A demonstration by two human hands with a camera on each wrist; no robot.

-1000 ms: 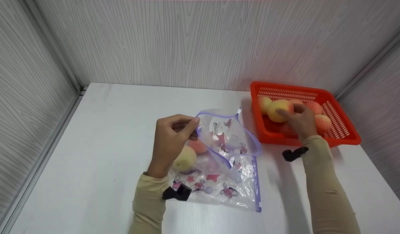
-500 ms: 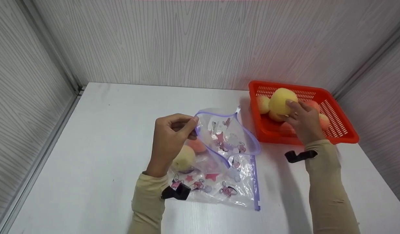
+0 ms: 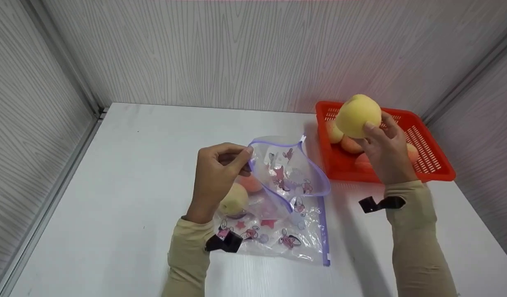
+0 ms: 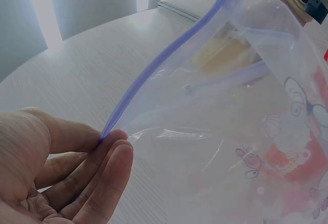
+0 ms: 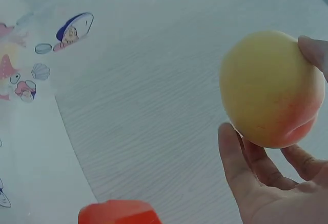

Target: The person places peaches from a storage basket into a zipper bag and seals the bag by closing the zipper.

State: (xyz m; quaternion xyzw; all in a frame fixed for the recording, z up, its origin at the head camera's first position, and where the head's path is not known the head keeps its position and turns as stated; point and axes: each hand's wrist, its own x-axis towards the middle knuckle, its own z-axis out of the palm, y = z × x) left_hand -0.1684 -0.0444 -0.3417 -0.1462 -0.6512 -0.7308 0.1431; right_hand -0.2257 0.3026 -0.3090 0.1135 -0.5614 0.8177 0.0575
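My left hand (image 3: 218,173) pinches the purple zip edge of a clear zip bag (image 3: 296,185) printed with pink cartoon figures. The bag's mouth gapes toward the right. In the left wrist view, thumb and fingertips meet on the purple strip (image 4: 148,73). My right hand (image 3: 387,152) holds a yellow peach (image 3: 357,116) with a red blush, raised over the red basket (image 3: 437,163). In the right wrist view, thumb and fingers lie around that peach (image 5: 271,88). A pale yellow fruit (image 3: 235,200) and a reddish one (image 3: 249,182) show beside the left wrist, partly hidden by hand and plastic.
Several more peaches lie in the basket, among them a pale one (image 3: 334,132) and an orange one (image 3: 351,145). Under the raised bag, a flat printed plastic sheet with a purple strip (image 3: 324,235) lies on the white table (image 3: 125,185). Panelled walls stand behind and at both sides.
My right hand has lifted the peach up out of the basket and turned it, so more of its yellow side shows. The left hand and the bag have stayed almost still.
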